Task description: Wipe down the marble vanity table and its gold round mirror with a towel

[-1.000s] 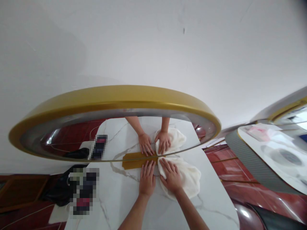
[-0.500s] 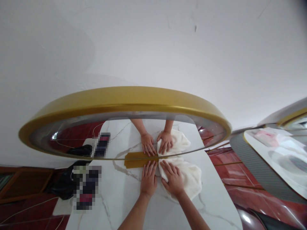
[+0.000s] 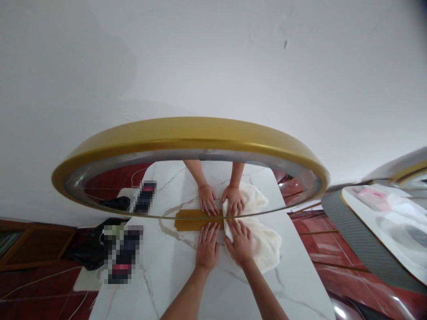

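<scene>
A round mirror with a gold frame (image 3: 196,127) stands on its flat gold base (image 3: 187,224) on a white marbled table (image 3: 176,271). My left hand (image 3: 207,251) lies flat, its outstretched fingertips on the near edge of the base and nothing held. At the right end of the base, my right hand (image 3: 240,244) presses on a white cloth (image 3: 267,245), its slightly bent fingers over the cloth's left part. The rest of the cloth lies crumpled to the right. Both hands and the cloth also appear reflected in the mirror glass.
A blurred-out dark item (image 3: 125,255) lies at the table's left side. Beyond it are a black bag (image 3: 88,249), thin cables and a wooden cabinet (image 3: 38,242). At right, another white-topped piece (image 3: 376,222) holds a pink-and-white package (image 3: 375,195). A wall rises behind the mirror.
The view has shifted slightly. The cloth's near edge has drawn in a little toward the mirror, and my right fingers look more bent on it. My left hand has barely moved.
</scene>
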Motion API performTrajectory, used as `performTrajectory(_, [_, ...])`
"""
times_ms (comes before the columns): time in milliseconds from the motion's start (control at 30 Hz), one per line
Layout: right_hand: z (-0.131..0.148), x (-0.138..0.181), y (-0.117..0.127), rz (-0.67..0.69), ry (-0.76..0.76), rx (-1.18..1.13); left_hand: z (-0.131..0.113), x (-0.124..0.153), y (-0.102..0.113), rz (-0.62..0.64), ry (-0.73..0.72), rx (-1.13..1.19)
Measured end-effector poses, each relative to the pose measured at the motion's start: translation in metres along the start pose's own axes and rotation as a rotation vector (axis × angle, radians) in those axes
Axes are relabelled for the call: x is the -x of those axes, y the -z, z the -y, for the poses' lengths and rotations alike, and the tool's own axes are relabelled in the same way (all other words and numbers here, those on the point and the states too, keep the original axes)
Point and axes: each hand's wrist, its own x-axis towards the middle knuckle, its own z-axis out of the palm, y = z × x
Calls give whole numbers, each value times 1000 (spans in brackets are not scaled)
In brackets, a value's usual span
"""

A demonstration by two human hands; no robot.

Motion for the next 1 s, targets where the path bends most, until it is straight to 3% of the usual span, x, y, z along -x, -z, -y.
performTrajectory(333, [19,53,-10,-20,15,5,-2,0,6,-12,16,80])
performTrajectory(667, [25,58,-19,-95,-50,15,10,0,23,30,1,289])
performTrajectory(800, [34,55,-17,-129,-94,-9,34,21,36,55,-36,233])
performTrajectory(1000, [55,65,-19,-123,-17,-10,66,80,52,14,98,70])
